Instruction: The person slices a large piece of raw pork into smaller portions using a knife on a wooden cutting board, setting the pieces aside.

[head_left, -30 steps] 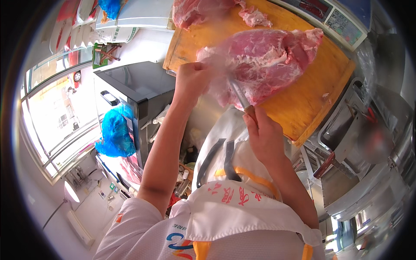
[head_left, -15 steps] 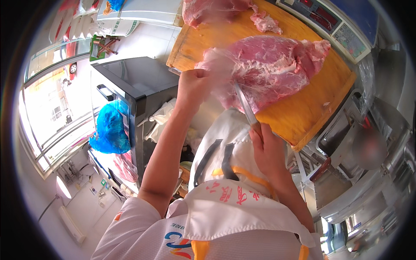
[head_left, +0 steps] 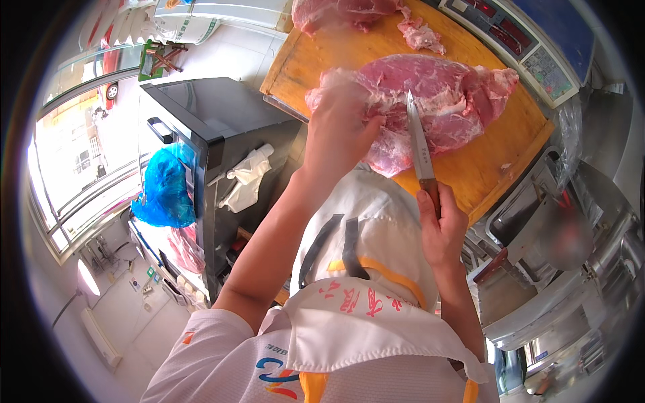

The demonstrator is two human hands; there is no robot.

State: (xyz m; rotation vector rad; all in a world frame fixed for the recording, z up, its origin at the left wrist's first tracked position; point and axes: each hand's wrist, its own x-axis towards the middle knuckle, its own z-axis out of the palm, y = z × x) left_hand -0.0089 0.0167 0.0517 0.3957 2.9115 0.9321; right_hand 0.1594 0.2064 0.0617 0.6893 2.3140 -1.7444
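Note:
A large slab of raw pink meat (head_left: pixel 437 91) with white fat and sinew lies on the yellow-brown cutting board (head_left: pixel 302 67). In my right hand (head_left: pixel 445 228) is a kitchen knife (head_left: pixel 420 148), gripped by its wooden handle. Its blade points away from me, over the near middle of the slab, with the tip by a pale seam. My left hand (head_left: pixel 339 131) lies over the slab's left end, thumb apart from the other fingers. Its fingertips are blurred against the meat.
Another piece of raw meat (head_left: pixel 342 15) and a small fatty scrap (head_left: pixel 421 35) are at the board's far side. Beyond the right edge stands a digital scale (head_left: pixel 531 47). A dark cabinet (head_left: pixel 222 114) is on the left, a wide-bladed cleaver (head_left: pixel 537 232) at right.
My left hand has gone from a closed grip at the slab's left edge to lying over it, fingers spread. The knife has shifted right and its blade now points more straight ahead.

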